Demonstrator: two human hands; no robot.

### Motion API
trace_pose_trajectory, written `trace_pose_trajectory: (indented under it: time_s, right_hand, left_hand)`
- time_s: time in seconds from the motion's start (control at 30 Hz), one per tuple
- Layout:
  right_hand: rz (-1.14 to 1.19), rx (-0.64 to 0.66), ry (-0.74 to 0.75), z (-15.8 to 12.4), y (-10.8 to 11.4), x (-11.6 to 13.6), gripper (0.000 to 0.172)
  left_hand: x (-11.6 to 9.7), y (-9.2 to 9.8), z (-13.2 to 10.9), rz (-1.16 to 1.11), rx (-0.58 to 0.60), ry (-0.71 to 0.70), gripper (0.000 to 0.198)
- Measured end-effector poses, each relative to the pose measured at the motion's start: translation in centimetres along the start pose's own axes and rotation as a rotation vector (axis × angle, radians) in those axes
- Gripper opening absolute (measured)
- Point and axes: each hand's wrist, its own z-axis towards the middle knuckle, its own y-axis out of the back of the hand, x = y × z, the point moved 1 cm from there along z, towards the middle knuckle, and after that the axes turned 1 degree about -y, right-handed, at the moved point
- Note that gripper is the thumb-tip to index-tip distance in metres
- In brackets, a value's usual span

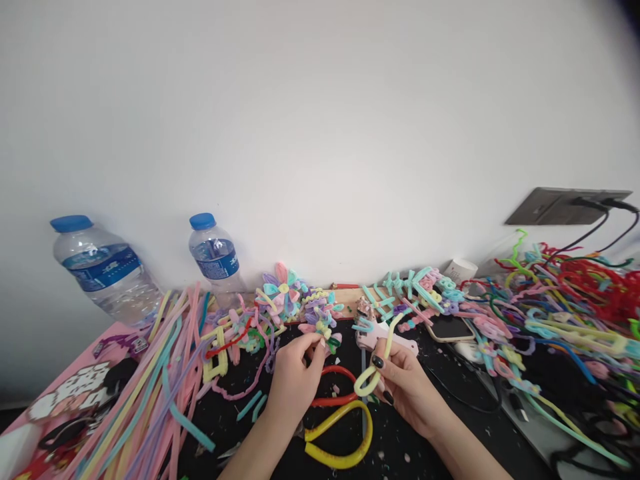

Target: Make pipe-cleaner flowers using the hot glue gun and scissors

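Note:
My left hand (295, 381) is closed in a pinch on a small pastel pipe-cleaner flower (326, 331) just above the black table top. My right hand (403, 380) is closed round a pale yellow pipe cleaner (373, 373) bent into a loop, its free end rising towards the back. Below and between my hands lie a yellow looped pipe cleaner (345, 437) and a red one (337, 399). A pink glue gun (387, 340) lies just behind my right hand.
Long pastel pipe cleaners (160, 393) lie bundled at the left. Two water bottles (103, 270) (215, 257) stand by the wall. Finished flowers (283, 293) sit at the back, a phone (450, 328) and a tangle of coloured pipe cleaners (565, 313) at the right, with cables to a wall socket (560, 207).

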Motion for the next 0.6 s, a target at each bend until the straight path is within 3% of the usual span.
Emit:
trace_pose_trajectory:
  time_s: [0.23, 0.6]
  right_hand:
    - [-0.019, 0.021, 0.012, 0.1, 0.1, -0.2, 0.024]
    - [-0.028, 0.035, 0.015, 0.1, 0.2, -0.3, 0.023]
  left_hand:
    - [1.1, -1.0, -0.1, 0.060, 0.047, -0.081, 0.048]
    - [0.8, -1.0, -0.2, 0.129, 0.041, -0.099, 0.040]
